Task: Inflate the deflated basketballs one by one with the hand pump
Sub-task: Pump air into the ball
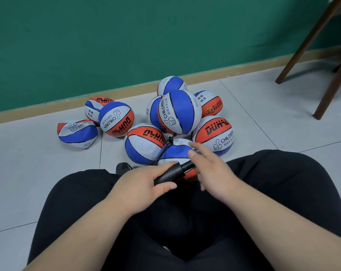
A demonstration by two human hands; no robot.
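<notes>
The black hand pump [172, 172] is lying slantwise above the person's lap, its barrel being gripped by the left hand [144, 184], with fingers curling round it. The right hand [211, 169] is hovering over the pump's far end with its fingers loosely straightened; whether it is touching the handle cannot be told. Just beyond both hands, the blue-and-white basketball [178, 151] is sitting between the knees, with a thin black hose [164, 150] running up its side. The other basketballs [179, 112] are piling up behind it on the tiled floor [29, 163], near the green wall [107, 45].
</notes>
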